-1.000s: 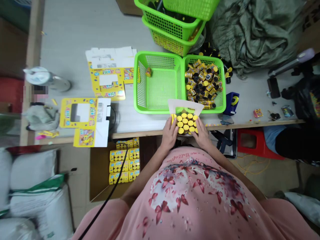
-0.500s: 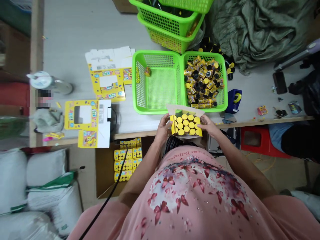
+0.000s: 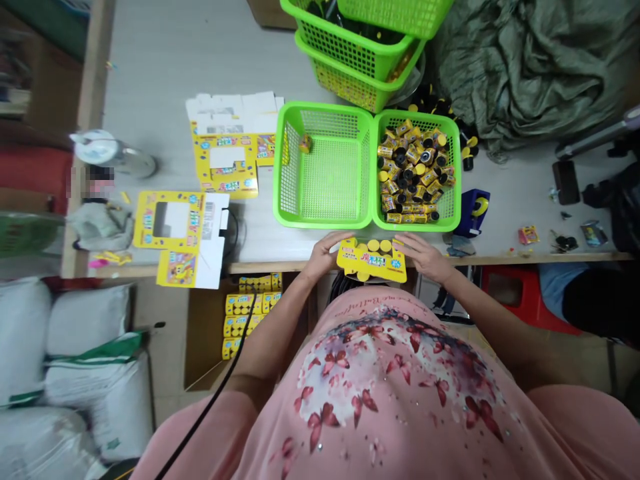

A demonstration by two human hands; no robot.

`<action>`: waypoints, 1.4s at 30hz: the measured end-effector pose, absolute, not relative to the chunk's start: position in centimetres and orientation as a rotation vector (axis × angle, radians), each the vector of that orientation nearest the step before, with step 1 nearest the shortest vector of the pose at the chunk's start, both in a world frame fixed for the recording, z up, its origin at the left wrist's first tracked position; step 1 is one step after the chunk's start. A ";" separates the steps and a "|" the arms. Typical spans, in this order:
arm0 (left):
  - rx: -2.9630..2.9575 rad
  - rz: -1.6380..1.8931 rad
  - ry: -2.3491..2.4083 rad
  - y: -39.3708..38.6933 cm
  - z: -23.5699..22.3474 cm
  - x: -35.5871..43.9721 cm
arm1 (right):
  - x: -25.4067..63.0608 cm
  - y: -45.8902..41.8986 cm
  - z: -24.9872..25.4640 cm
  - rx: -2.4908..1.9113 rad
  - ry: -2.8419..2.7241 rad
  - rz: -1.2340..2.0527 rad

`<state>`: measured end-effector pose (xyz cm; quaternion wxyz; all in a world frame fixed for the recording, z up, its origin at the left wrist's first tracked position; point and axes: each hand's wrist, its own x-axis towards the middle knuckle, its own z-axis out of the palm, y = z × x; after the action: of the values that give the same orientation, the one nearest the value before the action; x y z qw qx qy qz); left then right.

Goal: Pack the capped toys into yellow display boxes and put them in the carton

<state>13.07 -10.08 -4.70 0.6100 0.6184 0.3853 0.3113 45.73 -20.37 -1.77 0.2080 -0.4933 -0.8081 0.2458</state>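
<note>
At the table's front edge lies a yellow printed pack (image 3: 371, 260), a card band around yellow-capped tubes, with caps showing above and below the band. My left hand (image 3: 327, 257) grips its left end, and the fingertips of my right hand (image 3: 423, 258) press its right end. Beyond the pack stands a green plastic basket (image 3: 325, 223) with two compartments. Its right compartment holds a heap of loose black-and-gold tubes (image 3: 413, 167), and a single small tube (image 3: 305, 143) lies in the left one.
Flat printed carton blanks (image 3: 180, 220) lie left of the basket. Stacked green baskets (image 3: 360, 60) stand behind it, a blue tape dispenser (image 3: 473, 213) to its right. Below the table, an open cardboard box (image 3: 205, 333) holds yellow packs. A seated person's leg (image 3: 570, 300) shows right.
The pack has turned from its caps facing up to its printed band facing up. It sits slightly lower in view, and my hands now hold its ends.
</note>
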 end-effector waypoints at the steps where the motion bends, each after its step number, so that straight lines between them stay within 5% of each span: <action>1: 1.557 0.722 0.859 -9.8 -4.8 12.8 | 45.9 -20.4 -1.7 -1.324 -2.313 0.661; 11: 2.454 0.447 0.527 -11.9 -4.1 10.7 | 46.7 -19.5 -1.6 -1.255 -2.387 0.734; 42: 2.336 0.430 0.675 -10.0 -4.6 12.2 | 43.0 -19.7 -1.7 -1.459 -2.164 0.846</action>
<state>12.22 -9.98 -4.55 0.3299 0.8931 0.2581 0.1642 42.96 -19.73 -1.68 0.1979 -0.5213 -0.7732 0.3022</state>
